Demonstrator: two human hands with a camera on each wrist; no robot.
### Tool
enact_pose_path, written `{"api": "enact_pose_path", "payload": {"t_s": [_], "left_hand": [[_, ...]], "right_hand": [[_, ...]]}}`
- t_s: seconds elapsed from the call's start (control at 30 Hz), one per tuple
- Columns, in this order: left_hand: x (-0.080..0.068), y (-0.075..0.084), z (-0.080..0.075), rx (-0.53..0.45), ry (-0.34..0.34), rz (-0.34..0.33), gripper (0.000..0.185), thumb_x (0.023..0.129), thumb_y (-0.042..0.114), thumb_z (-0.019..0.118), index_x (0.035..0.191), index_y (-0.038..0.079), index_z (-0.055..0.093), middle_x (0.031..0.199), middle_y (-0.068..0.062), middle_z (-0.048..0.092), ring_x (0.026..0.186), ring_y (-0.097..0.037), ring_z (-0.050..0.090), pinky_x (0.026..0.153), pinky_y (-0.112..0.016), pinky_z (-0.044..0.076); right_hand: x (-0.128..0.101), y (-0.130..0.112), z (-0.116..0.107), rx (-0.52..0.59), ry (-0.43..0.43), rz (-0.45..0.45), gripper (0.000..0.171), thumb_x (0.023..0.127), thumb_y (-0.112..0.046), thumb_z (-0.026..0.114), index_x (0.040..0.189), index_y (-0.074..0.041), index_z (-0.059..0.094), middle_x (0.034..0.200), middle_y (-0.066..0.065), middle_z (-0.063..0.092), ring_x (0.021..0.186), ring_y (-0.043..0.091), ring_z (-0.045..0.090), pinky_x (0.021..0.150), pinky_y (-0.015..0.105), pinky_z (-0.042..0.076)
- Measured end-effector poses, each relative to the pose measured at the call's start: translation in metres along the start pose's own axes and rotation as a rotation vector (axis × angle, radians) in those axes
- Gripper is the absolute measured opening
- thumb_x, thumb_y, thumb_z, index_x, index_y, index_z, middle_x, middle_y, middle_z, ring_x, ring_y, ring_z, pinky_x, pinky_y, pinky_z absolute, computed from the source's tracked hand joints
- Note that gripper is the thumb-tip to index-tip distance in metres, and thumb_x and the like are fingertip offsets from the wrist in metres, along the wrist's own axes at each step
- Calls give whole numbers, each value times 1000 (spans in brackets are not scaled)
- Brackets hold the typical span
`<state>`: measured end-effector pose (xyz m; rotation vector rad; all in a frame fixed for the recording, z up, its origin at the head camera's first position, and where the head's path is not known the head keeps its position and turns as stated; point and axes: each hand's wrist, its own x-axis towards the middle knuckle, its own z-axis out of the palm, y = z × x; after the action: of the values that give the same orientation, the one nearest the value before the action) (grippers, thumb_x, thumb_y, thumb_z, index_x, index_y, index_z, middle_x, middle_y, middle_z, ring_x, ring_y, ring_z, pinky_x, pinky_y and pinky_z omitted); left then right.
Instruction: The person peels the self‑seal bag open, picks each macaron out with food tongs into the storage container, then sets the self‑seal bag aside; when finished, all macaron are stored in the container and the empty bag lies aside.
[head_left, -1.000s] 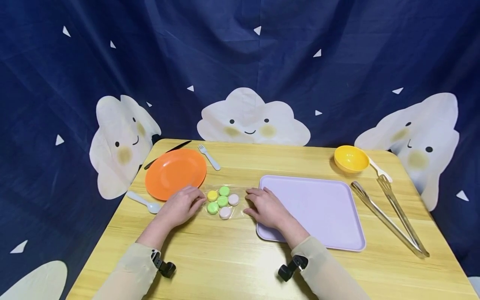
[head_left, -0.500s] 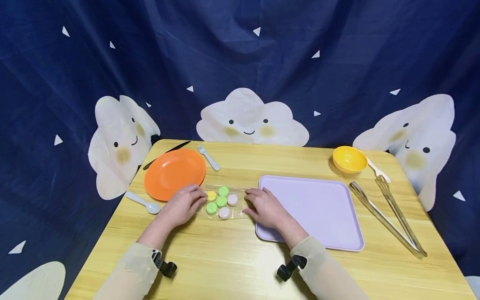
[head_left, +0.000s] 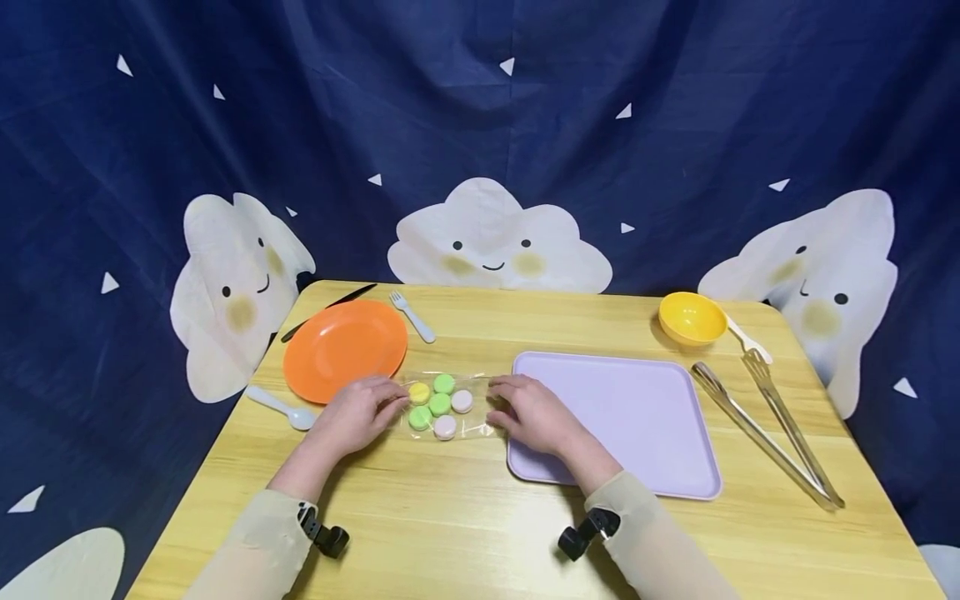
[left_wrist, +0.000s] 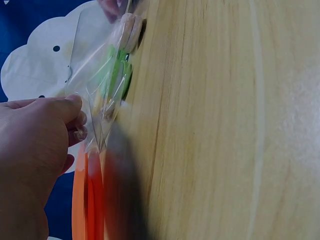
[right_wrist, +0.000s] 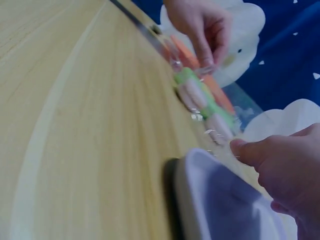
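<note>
In the head view a clear plastic bag (head_left: 477,423) lies across the middle of the table with several macarons inside: one yellow macaron (head_left: 418,393), green macarons (head_left: 440,403) and pale pink macarons (head_left: 445,427). My left hand (head_left: 358,414) pinches the bag's left end; the left wrist view shows the film between thumb (left_wrist: 74,100) and fingers. At the other end, my right hand (head_left: 538,414) holds the bag's edge with thumb and fingers, over the left side of the lilac tray (head_left: 622,417). In the right wrist view, the right thumb (right_wrist: 242,147) meets the film.
An orange plate (head_left: 345,350) lies left, with a black knife (head_left: 360,292) behind it, a pale fork (head_left: 412,317) and a pale spoon (head_left: 285,408) nearby. On the right are a yellow bowl (head_left: 692,319), a white utensil handle (head_left: 750,340) and metal tongs (head_left: 765,437).
The head view has shifted slightly, so everything appears a little further left. Both hands keep their places at the bag's ends.
</note>
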<state>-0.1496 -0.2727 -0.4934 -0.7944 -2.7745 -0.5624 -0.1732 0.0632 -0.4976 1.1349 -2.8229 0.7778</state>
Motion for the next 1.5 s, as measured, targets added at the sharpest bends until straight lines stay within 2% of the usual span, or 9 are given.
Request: {"api": "enact_pose_path", "payload": {"t_s": [0.3, 0.6, 0.8, 1.0, 1.07, 1.17, 1.27, 1.43, 1.5], "left_hand": [[-3, 2, 0, 12, -1, -35, 11, 98, 21, 80, 108, 15, 80, 106, 1, 77, 101, -19, 72, 92, -44, 60], [-1, 2, 1, -18, -7, -40, 8, 100, 18, 77, 107, 14, 77, 104, 2, 76, 99, -19, 72, 90, -44, 60], [-1, 2, 0, -19, -14, -43, 8, 101, 17, 76, 107, 13, 77, 105, 2, 76, 99, -20, 73, 91, -45, 60], [2, 3, 0, -15, -14, -30, 7, 100, 16, 77, 106, 13, 77, 103, 2, 76, 97, -20, 73, 89, -45, 60], [2, 3, 1, -10, -15, -30, 6, 100, 15, 77, 106, 13, 77, 102, 2, 76, 97, -20, 73, 89, -45, 60], [2, 3, 1, -6, -13, -29, 6, 100, 16, 77, 105, 13, 77, 102, 2, 76, 96, -20, 73, 88, -45, 60], [2, 3, 2, -6, -9, -24, 6, 99, 15, 78, 105, 13, 77, 101, 2, 76, 95, -19, 73, 87, -45, 61], [2, 2, 3, -3, -12, -24, 5, 99, 15, 78, 103, 14, 76, 100, 3, 76, 94, -18, 73, 87, -43, 61], [1, 2, 4, -2, -17, -28, 4, 99, 15, 78, 103, 14, 76, 100, 3, 76, 94, -18, 73, 87, -44, 61]], "right_hand": [[-23, 11, -42, 161, 99, -12, 41, 98, -18, 79, 131, 5, 69, 129, 17, 71, 127, 33, 64, 113, 48, 47], [-92, 36, -110, 166, 283, 160, 44, 90, -19, 88, 127, 1, 73, 123, 13, 75, 114, 34, 70, 98, 54, 56], [-144, 61, -151, 75, 415, 211, 44, 86, -12, 90, 125, 1, 73, 117, 14, 76, 102, 26, 73, 88, 19, 54], [-200, 91, -177, 76, 462, 388, 47, 88, -15, 89, 130, -1, 71, 121, 20, 72, 103, -14, 58, 90, 0, 41], [-217, 102, -181, 39, 462, 459, 50, 89, -20, 89, 131, -2, 71, 122, 21, 71, 103, -6, 62, 85, -1, 39], [-240, 118, -183, -1, 448, 547, 54, 89, -26, 89, 132, 1, 69, 124, 25, 70, 105, 27, 72, 77, 2, 41], [-259, 132, -180, -23, 424, 613, 57, 91, -30, 87, 132, 4, 65, 127, 30, 67, 105, 57, 65, 71, 8, 41], [-281, 151, -167, -25, 390, 684, 65, 91, -35, 86, 134, 8, 62, 130, 34, 64, 104, 59, 65, 66, 11, 39], [-286, 157, -162, -16, 384, 702, 67, 90, -36, 86, 133, 9, 62, 129, 35, 64, 98, 45, 72, 64, 9, 40]]}}
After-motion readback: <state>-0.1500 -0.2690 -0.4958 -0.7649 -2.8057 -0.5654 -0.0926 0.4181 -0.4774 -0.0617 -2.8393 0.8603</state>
